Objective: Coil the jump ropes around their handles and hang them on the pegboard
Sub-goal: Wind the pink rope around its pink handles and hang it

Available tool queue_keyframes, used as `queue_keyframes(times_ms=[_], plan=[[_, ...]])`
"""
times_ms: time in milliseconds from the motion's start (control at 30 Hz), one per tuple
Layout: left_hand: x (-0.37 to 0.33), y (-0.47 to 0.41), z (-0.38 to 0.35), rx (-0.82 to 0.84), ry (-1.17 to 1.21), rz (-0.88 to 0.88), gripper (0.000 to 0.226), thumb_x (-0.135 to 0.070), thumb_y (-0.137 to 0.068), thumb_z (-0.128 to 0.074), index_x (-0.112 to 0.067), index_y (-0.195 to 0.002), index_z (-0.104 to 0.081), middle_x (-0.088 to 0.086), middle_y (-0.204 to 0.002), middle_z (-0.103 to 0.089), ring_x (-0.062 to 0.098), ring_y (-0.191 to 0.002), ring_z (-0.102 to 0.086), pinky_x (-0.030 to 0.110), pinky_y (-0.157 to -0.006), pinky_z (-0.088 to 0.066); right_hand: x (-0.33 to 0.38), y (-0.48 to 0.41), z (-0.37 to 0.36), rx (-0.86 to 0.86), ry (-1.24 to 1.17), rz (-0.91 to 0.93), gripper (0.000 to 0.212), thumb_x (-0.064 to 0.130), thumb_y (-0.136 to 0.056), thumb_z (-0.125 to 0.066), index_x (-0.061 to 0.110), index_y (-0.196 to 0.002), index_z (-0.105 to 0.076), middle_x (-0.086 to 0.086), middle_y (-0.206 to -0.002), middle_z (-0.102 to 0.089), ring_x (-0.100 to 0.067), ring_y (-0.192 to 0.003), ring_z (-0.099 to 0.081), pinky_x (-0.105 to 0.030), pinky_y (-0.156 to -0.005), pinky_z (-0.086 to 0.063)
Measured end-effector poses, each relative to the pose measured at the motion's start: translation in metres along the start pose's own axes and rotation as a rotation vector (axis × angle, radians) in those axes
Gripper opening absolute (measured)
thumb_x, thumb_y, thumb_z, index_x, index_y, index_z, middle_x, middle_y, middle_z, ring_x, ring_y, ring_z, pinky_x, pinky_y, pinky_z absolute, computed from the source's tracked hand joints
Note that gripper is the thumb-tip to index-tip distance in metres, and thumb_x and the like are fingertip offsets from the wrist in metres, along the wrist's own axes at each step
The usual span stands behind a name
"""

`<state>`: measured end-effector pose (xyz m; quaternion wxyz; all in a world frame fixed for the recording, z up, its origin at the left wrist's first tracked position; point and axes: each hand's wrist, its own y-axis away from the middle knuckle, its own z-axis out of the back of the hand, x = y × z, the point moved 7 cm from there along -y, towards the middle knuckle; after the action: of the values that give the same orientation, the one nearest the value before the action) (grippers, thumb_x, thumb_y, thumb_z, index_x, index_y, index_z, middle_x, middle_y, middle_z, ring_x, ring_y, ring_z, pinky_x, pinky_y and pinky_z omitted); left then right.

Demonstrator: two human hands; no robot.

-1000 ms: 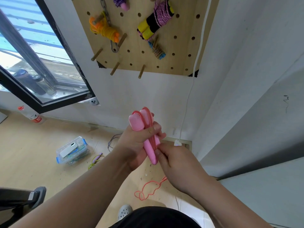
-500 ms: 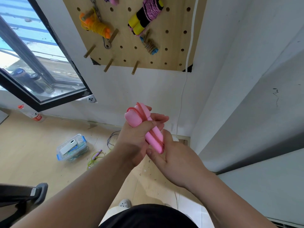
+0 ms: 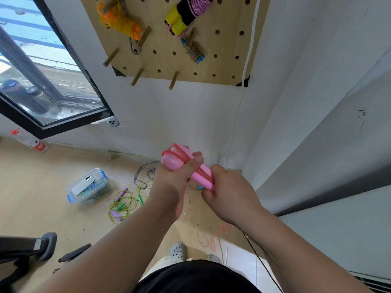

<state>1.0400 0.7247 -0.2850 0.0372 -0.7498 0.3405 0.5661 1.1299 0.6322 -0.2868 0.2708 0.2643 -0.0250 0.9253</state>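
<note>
My left hand [image 3: 171, 185] grips the two pink jump-rope handles [image 3: 179, 163] held together, with coral rope wound around them. My right hand [image 3: 228, 193] pinches the rope at the handles' lower end. The loose tail of the coral rope [image 3: 218, 233] hangs down toward the floor below my right wrist. Up on the wall, the wooden pegboard [image 3: 220, 49] carries a coiled orange rope [image 3: 120, 22] and a coiled yellow-and-black rope [image 3: 184, 15]. Bare wooden pegs [image 3: 173, 80] stick out along its lower edge.
Loose green and purple ropes [image 3: 124, 203] and a dark speckled rope [image 3: 143, 174] lie on the floor. A clear plastic box [image 3: 88, 187] sits to their left. A window [image 3: 38, 81] is on the left wall; a white cable [image 3: 239, 106] runs down beside the pegboard.
The right hand went round the handles' lower end, laying on more coral rope. The view tilted so the pegboard sits higher and more floor shows.
</note>
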Motion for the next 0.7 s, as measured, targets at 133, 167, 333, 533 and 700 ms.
queue_keyframes(times_ms=[133,167,333,533,700], plan=[[-0.033,-0.014,0.05,-0.068,-0.594,-0.355,0.06,-0.011,-0.073,-0.089,-0.027,-0.12,-0.055,-0.004,-0.108,-0.069,0.006,-0.091,-0.068,0.026,-0.081,-0.056,0.008,-0.011,-0.011,0.114,0.212,0.021,0.008,0.028,-0.092,-0.05,0.026,-0.097,-0.044,0.005,-0.08,-0.049,-0.025,-0.079,-0.055,-0.032,-0.064,-0.034],[-0.044,-0.015,0.055,-0.009,-0.794,-0.503,0.056,-0.022,-0.073,-0.089,-0.028,-0.119,-0.057,-0.009,-0.106,-0.069,0.005,-0.092,-0.066,0.027,-0.084,-0.055,0.012,-0.012,-0.017,0.166,0.25,0.048,0.007,0.025,-0.092,-0.049,0.026,-0.094,-0.042,0.006,-0.078,-0.045,-0.025,-0.078,-0.054,-0.032,-0.063,-0.034],[-0.024,-0.023,0.052,0.689,-1.955,-0.42,0.061,-0.075,-0.073,-0.062,-0.033,-0.117,-0.056,-0.014,-0.107,-0.062,0.015,-0.097,-0.061,0.032,-0.082,-0.05,0.045,-0.023,-0.042,0.296,0.338,0.185,0.01,0.019,-0.091,-0.051,0.021,-0.101,-0.053,-0.002,-0.093,-0.062,-0.028,-0.084,-0.061,-0.032,-0.063,-0.038],[-0.031,-0.036,0.082,0.581,-1.506,-0.327,0.042,-0.038,-0.072,-0.074,-0.038,-0.109,-0.053,-0.012,-0.082,-0.067,0.013,-0.077,-0.063,0.032,-0.069,-0.053,0.067,-0.046,-0.045,0.197,0.224,0.116,0.012,0.023,-0.086,-0.056,0.028,-0.085,-0.045,0.008,-0.081,-0.05,-0.018,-0.077,-0.047,-0.031,-0.064,-0.032],[-0.031,-0.045,0.107,0.545,-1.216,-0.151,0.053,-0.034,-0.063,-0.087,-0.044,-0.098,-0.049,-0.01,-0.078,-0.07,0.008,-0.064,-0.063,0.033,-0.059,-0.054,0.082,-0.052,-0.045,0.134,0.189,0.121,0.009,0.025,-0.085,-0.059,0.025,-0.084,-0.05,0.009,-0.076,-0.043,-0.016,-0.074,-0.045,-0.032,-0.062,-0.03]])
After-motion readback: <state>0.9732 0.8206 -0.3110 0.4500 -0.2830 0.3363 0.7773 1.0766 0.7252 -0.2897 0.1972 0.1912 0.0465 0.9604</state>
